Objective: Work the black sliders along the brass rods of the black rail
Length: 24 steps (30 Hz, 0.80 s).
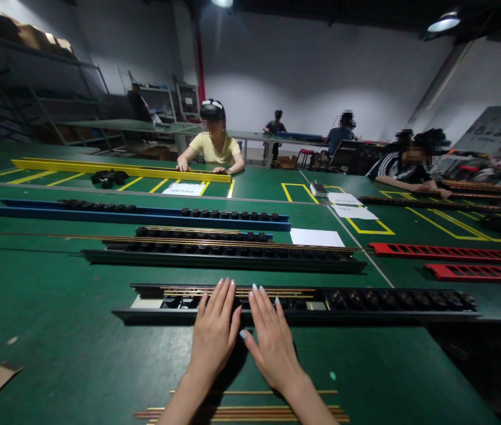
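The left hand (215, 324) and right hand (273, 339) lie open and flat, gripping nothing. Ahead on the green desk (73, 354), at twelve o'clock, a black channel's (157, 317) walls seemingly corral thin brass rods (292, 293), which both appear to steady; loose rods (245, 414) lie at six o'clock.
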Tool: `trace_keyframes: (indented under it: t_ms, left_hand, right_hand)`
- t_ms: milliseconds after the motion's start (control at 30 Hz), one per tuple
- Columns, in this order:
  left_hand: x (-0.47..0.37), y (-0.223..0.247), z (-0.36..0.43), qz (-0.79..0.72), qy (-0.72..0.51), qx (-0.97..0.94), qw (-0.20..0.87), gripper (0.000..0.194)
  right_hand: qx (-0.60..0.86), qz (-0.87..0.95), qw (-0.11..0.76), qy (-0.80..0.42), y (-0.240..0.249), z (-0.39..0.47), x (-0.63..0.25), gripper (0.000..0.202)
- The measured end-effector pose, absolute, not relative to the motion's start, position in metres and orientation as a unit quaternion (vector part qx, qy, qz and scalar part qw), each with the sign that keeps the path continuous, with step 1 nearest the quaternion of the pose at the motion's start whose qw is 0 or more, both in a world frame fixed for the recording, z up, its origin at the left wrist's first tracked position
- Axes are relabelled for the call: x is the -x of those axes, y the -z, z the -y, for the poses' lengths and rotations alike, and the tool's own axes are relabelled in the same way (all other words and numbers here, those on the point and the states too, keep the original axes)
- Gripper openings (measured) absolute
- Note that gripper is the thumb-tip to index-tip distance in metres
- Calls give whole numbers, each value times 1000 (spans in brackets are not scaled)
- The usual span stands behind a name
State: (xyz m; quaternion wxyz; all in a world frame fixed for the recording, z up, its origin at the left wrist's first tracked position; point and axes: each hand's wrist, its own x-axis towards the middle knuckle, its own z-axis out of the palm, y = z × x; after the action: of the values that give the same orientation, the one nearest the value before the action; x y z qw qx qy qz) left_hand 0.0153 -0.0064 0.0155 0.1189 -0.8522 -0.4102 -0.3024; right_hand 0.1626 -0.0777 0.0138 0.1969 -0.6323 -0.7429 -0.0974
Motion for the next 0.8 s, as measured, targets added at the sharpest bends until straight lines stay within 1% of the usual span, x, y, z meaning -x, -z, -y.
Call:
trace_keyframes:
  t_ms: [100,200,300,367,400,467,600,800]
  left_hand:
    - [-15,-16,5,402,312,852,120,50]
    - [-16,-26,5,411,315,850,99,43]
    - [-25,-50,2,461,245,852,30,40]
    - [-35,-68,-4,498,138,856,-25,43]
    - [-41,-75,-9,504,116,855,-35,47]
    - [-53,-84,-21,516,89,851,-50,55]
    - [-67,-84,-48,528,16,844,-91,55]
    - [-67,-84,-61,511,-41,847,-143,66]
  right_hand:
    - [631,739,203,115,-13,77,-162,62]
    - [626,736,221,134,-11,76,-162,58]
    - [622,725,249,161,-7,73,-162,55]
    - [617,722,262,174,-4,71,-161,55]
    - [615,720,269,179,-3,70,-160,54]
    - [611,716,281,187,-2,69,-160,53]
    - [607,709,297,203,-4,69,-159,50]
    - [597,700,313,236,-3,65,-157,49]
